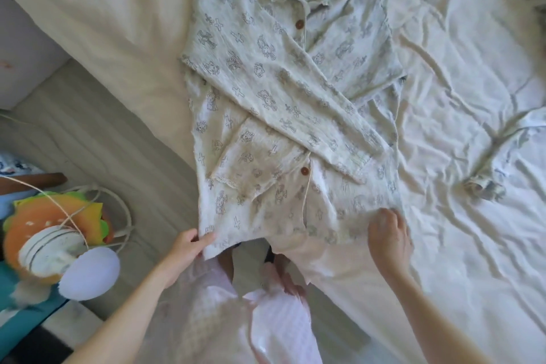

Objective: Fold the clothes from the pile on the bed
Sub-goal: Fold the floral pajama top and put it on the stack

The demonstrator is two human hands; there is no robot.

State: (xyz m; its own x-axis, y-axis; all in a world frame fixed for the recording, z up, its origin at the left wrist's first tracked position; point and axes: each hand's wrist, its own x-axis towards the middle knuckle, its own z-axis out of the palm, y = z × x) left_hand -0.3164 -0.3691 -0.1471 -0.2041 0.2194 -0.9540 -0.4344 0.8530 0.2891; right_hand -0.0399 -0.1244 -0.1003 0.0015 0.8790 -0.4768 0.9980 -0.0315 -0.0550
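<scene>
Two hands sit at the near hem of a printed pyjama shirt (266, 115) laid face up on the bed (443, 245). The left hand (184, 248) pinches the hem's left corner between thumb and fingers, right at the mattress edge. The right hand (388, 235) rests on the hem's right corner with fingers curled down onto the cloth; whether it pinches the fabric or only presses it cannot be told from this angle.

The shirt's long axis runs straight away from the person, hem nearest, collar farthest, with two brown buttons (305, 170) marking the centre line. One sleeve is already folded across the chest on a slant, its cuff ending just beyond the right hand.

Because both hands hold the near end and the collar lies directly ahead along that axis, the likely next move is to carry the hem forward and up onto the chest, halving the length. Both hands are about equally near their corners, so they need to travel together to keep the hem square; the crossed sleeve could slide if the lift is uneven.

More crumpled garments (499, 156) lie on the sheet well to the right. A bedside lamp (88, 272) and a burger-shaped cushion (35, 216) sit at the left.
</scene>
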